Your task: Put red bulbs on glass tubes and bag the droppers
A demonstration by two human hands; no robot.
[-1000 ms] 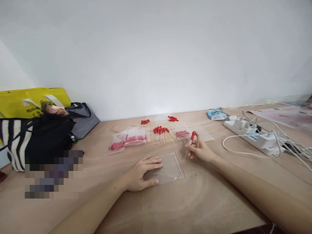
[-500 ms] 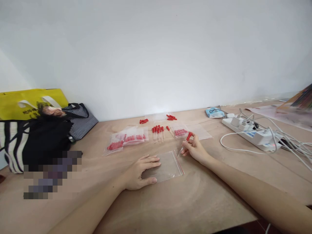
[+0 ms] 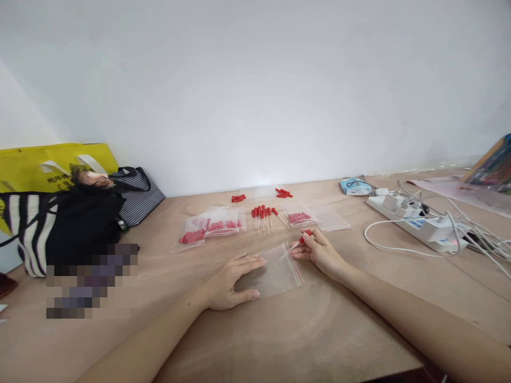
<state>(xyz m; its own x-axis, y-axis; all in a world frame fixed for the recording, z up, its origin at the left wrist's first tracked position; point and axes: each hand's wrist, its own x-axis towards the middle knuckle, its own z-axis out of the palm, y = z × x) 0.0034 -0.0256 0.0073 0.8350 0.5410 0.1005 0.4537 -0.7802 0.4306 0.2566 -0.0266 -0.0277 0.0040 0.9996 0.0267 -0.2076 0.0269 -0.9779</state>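
Observation:
A clear zip bag (image 3: pixel 276 271) with a red line along its right edge lies flat on the table. My left hand (image 3: pixel 235 282) rests on the bag's left part, fingers spread. Between the fingertips of my right hand (image 3: pixel 318 252) is a dropper (image 3: pixel 305 237) with a red bulb, its thin clear tube pointing left to the bag's right edge. Several loose droppers (image 3: pixel 262 214) lie beyond the bag. Filled bags (image 3: pixel 222 225) lie to their left, and another filled bag (image 3: pixel 299 217) to their right. Beside it lies a flat bag (image 3: pixel 333 218).
Red bulbs (image 3: pixel 238 198) lie in small piles near the wall. At the right are a white power strip (image 3: pixel 415 226) with cables and a blue mask pack (image 3: pixel 355 186). Black, striped and yellow bags (image 3: pixel 80 223) stand at the left.
My right hand has tilted the dropper lower, and its tube now reaches the bag's right edge. My left hand stays on the bag. The view has shifted slightly.

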